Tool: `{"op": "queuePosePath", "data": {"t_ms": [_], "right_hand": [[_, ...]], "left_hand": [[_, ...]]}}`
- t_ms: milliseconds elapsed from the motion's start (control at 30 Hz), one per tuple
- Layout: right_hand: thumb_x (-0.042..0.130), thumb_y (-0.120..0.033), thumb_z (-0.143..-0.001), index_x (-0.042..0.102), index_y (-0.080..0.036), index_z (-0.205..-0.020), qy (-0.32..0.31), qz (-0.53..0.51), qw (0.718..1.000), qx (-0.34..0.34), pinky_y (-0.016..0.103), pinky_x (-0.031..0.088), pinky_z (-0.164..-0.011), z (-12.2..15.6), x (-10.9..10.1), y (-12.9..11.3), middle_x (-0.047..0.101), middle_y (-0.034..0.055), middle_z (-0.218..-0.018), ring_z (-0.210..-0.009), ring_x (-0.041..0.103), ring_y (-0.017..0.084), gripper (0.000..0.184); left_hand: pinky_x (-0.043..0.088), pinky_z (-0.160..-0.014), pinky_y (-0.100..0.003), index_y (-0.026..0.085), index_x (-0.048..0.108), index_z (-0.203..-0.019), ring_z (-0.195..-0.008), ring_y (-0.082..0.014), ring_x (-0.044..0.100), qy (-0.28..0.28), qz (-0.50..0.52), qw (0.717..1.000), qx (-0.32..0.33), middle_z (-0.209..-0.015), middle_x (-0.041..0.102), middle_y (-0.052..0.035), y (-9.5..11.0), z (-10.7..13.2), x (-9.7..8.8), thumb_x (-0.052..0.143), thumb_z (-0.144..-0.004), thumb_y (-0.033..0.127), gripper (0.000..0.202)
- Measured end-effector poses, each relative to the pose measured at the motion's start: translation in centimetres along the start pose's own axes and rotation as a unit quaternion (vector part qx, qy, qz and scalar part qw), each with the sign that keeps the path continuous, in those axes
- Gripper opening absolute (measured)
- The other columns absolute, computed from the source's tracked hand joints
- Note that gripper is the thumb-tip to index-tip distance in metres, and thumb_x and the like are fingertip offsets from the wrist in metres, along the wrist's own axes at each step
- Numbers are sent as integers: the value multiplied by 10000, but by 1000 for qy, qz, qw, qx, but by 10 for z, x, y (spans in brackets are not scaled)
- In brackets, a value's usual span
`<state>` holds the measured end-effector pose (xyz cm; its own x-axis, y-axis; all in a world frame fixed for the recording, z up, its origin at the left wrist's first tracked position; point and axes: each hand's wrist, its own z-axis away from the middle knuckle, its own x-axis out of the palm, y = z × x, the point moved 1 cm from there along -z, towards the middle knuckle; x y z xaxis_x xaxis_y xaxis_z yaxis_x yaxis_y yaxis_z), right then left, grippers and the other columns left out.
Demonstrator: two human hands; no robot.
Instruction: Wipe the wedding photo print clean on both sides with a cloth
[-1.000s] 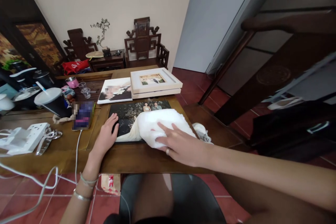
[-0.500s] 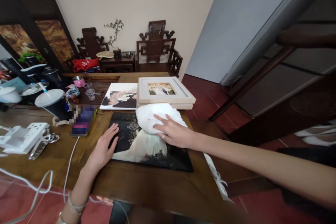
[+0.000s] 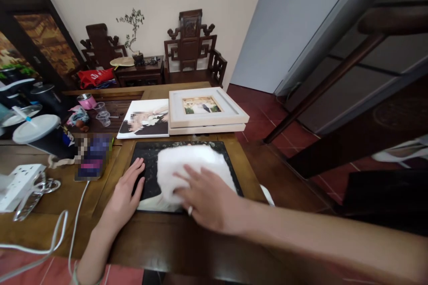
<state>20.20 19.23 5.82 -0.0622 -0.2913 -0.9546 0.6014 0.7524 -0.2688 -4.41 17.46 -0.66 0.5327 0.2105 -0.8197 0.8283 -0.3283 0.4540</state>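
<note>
A dark photo panel (image 3: 147, 173) lies flat on the wooden table, with part of a pale dress showing in its picture. My left hand (image 3: 129, 187) rests at the panel's left edge, fingers stretched out and holding nothing. Over the panel's middle and right is a folded white towel (image 3: 190, 160), which hides much of the picture. My right hand (image 3: 207, 196), with a ring on one finger, presses down on the towel's near part and carries it along, its fingers somewhat spread and blurred.
Behind the panel are two stacked light wood picture frames (image 3: 207, 118) and a white-edged photo panel (image 3: 145, 118). To the left are a phone (image 3: 93, 158) on a white cable, a lidded cup (image 3: 40, 136), a power strip (image 3: 22, 185) and a clear hair claw (image 3: 33, 200).
My right hand has drawn the towel nearer, from the panel's far edge across its middle. My left hand stays at the left edge. The view has shifted a little.
</note>
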Motion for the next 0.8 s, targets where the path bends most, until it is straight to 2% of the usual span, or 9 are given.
{"op": "queuePosePath", "data": {"t_ms": [133, 233, 300, 400, 500, 567, 633, 700, 800], "right_hand": [[512, -103, -819, 675, -132, -1117, 88, 17, 996, -18, 639, 159, -1146, -20, 5, 57, 518, 158, -1429, -1444, 228, 368, 341], [506, -121, -834, 685, -101, -1087, 121, 25, 992, 15, 643, 126, -1149, -20, 14, 63, 408, 175, -1510, -1454, 157, 391, 310], [548, -167, -839, 678, -136, -1155, 86, 23, 995, 42, 682, 142, -1123, -11, 18, 45, 328, 169, -1554, -1445, 141, 434, 344], [614, -233, -838, 682, -203, -1201, -6, 21, 999, 37, 741, 185, -1071, 12, 24, -1, 309, 179, -1558, -1418, 175, 491, 371], [611, -262, -858, 739, -229, -1085, -47, -6, 999, 12, 739, 266, -1040, 36, 29, -40, 340, 161, -1547, -1394, 249, 497, 262], [585, -273, -880, 751, -236, -1044, -57, -26, 998, 1, 710, 321, -1029, 44, 29, -50, 354, 152, -1543, -1387, 287, 480, 236], [609, -297, -863, 732, -236, -1102, -68, -25, 997, -14, 700, 349, -1014, 44, 26, -44, 353, 166, -1540, -1386, 289, 480, 276], [628, -294, -842, 696, -229, -1177, -55, -9, 998, -21, 694, 331, -1032, 37, 20, -25, 353, 168, -1541, -1401, 266, 467, 347], [565, -210, -864, 674, -177, -1198, 25, 15, 1000, 7, 642, 259, -1110, 25, 12, 19, 375, 155, -1533, -1432, 240, 403, 353]], "left_hand": [[363, -1145, -484, 164, 567, -1278, -1373, -253, 436, 2, 1, 1000, -1, -1438, 519, -127, 1, 1, -1, 423, -973, 316, 371], [361, -1144, -487, 156, 565, -1275, -1374, -251, 434, 1, 2, 1000, 0, -1438, 517, -131, 3, 2, -2, 424, -974, 315, 369], [353, -1147, -489, 141, 563, -1274, -1381, -252, 424, 1, 2, 1000, 1, -1439, 514, -139, 4, 2, -2, 420, -976, 316, 373], [349, -1149, -481, 127, 566, -1268, -1381, -251, 423, 1, 2, 1000, 4, -1435, 517, -149, 5, 2, -3, 420, -977, 319, 378], [348, -1150, -474, 122, 560, -1275, -1377, -252, 430, 0, 4, 1000, 2, -1435, 516, -154, 4, 1, -2, 427, -974, 324, 386], [346, -1149, -479, 132, 554, -1285, -1379, -255, 425, -4, 3, 1000, -1, -1440, 512, -148, 4, 1, -2, 429, -973, 331, 391], [346, -1147, -487, 136, 553, -1290, -1380, -258, 424, -6, 0, 1000, -4, -1441, 511, -146, 4, 0, -2, 432, -973, 338, 395], [348, -1145, -488, 130, 554, -1290, -1375, -258, 430, -4, -2, 1000, -3, -1436, 515, -151, 5, 0, -2, 434, -972, 341, 400], [346, -1147, -486, 137, 564, -1274, -1371, -255, 437, 1, 2, 1000, 0, -1434, 519, -145, 8, 0, -3, 433, -972, 336, 385]]}}
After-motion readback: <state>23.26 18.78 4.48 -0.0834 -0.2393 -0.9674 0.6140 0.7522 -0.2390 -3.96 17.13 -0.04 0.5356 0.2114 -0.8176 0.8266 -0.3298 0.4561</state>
